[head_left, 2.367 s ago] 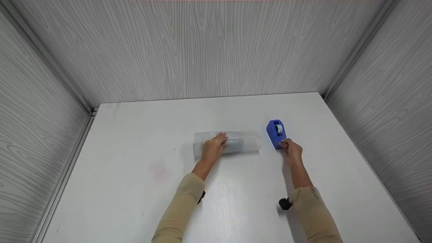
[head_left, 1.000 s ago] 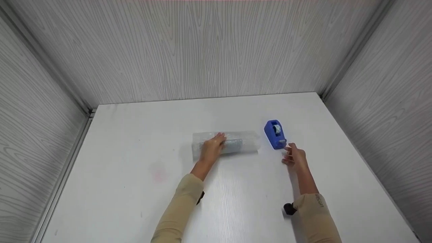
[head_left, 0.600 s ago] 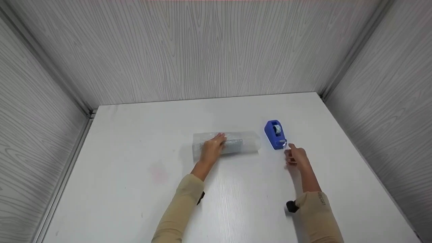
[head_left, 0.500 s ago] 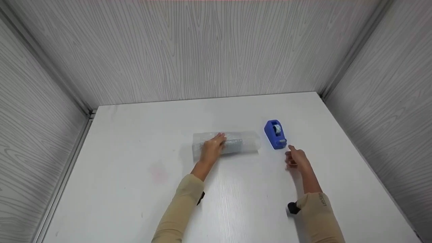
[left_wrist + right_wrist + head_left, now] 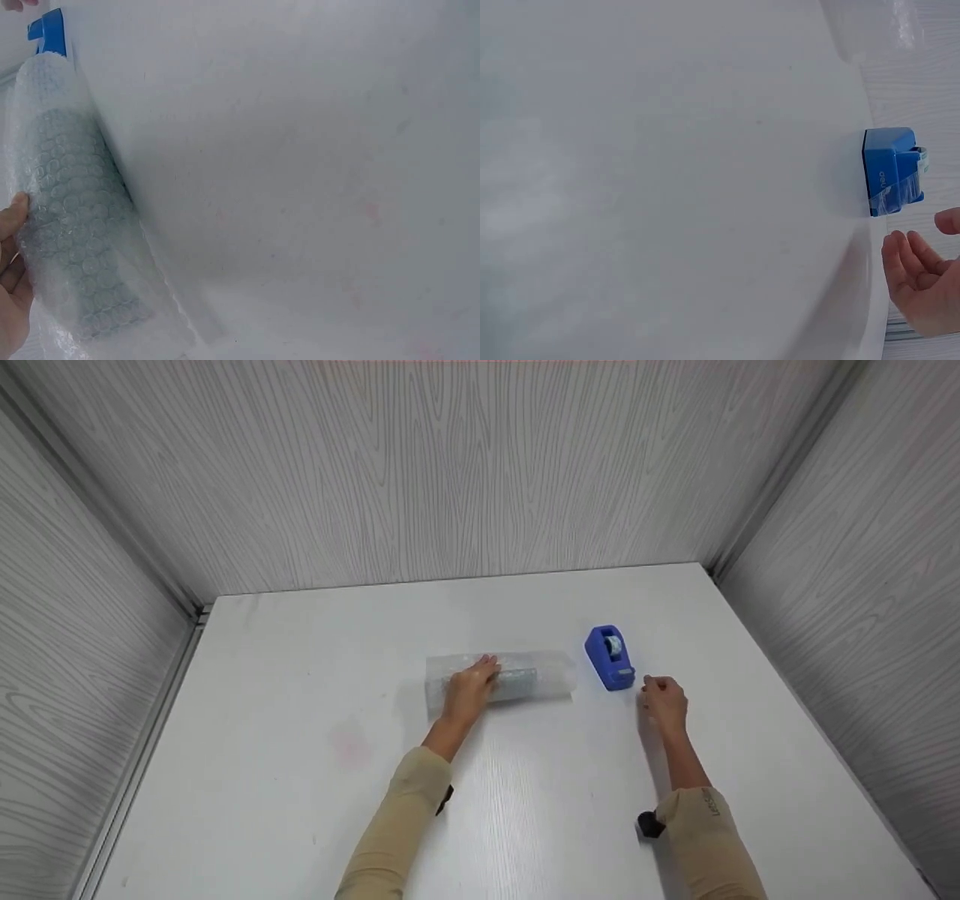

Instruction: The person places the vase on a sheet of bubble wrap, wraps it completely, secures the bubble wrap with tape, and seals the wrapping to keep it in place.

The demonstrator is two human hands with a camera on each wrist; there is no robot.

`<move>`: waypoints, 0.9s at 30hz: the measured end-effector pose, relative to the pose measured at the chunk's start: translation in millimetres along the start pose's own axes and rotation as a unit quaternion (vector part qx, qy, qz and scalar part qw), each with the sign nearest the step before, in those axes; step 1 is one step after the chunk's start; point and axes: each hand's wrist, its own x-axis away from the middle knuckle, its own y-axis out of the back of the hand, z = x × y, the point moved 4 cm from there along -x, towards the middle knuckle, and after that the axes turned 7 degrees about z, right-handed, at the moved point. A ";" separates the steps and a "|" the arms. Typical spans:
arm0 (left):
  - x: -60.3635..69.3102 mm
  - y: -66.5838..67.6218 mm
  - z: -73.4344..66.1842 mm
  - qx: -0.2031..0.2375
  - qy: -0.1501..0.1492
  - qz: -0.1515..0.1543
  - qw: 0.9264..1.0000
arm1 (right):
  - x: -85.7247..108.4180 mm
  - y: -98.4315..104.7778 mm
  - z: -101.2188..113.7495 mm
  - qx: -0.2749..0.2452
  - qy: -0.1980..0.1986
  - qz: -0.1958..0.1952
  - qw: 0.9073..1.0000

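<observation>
A clear bubble-wrap bundle (image 5: pixel 517 684) lies crosswise on the table; a grey-green, tube-like shape shows through it. My left hand (image 5: pixel 469 690) holds it from above, left of its middle. In the left wrist view, the thumb and curled fingers of that hand (image 5: pixel 13 281) touch the side of the wrap (image 5: pixel 75 202). A blue tape dispenser (image 5: pixel 610 658) stands right of the bundle. Just in front of it and to its right is my right hand (image 5: pixel 665 705). The right wrist view shows clear tape (image 5: pixel 887 199) hanging down the dispenser, apart from the loosely bent fingers (image 5: pixel 911 259).
The white table (image 5: pixel 300 720) ends at a wood-grain panel (image 5: pixel 450 472) behind, with similar panels at left (image 5: pixel 75 660) and right (image 5: pixel 862 622). Dark wrist cameras sit at both cuffs, the right one (image 5: pixel 650 824) close to the tabletop.
My right hand has let go of the tape dispenser's front end and drawn back towards me and right. Its fingers have since shifted up slightly. My left hand stays on the bundle.
</observation>
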 end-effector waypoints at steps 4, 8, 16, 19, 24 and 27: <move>0.3 -0.2 0.8 0.002 0.006 0.004 1.000 | -4.5 -8.0 2.9 -0.057 -0.010 0.034 0.998; 0.0 -0.9 1.0 0.000 0.009 0.011 1.000 | -8.1 -13.1 0.3 -0.135 -0.056 0.072 0.987; -1.0 -0.4 -0.3 0.000 0.011 0.012 1.000 | -12.4 -16.7 -1.9 -0.219 -0.106 0.085 0.966; -1.1 -0.2 -0.4 0.001 0.012 0.013 1.000 | -12.6 -17.6 0.2 -0.237 -0.120 0.074 0.961; -1.2 -0.7 0.0 -0.004 0.011 0.016 1.000 | -11.9 -18.9 2.5 -0.256 -0.137 0.050 0.956; -1.1 -1.1 0.4 -0.007 0.013 0.019 1.000 | -12.3 -19.9 1.8 -0.258 -0.145 0.039 0.955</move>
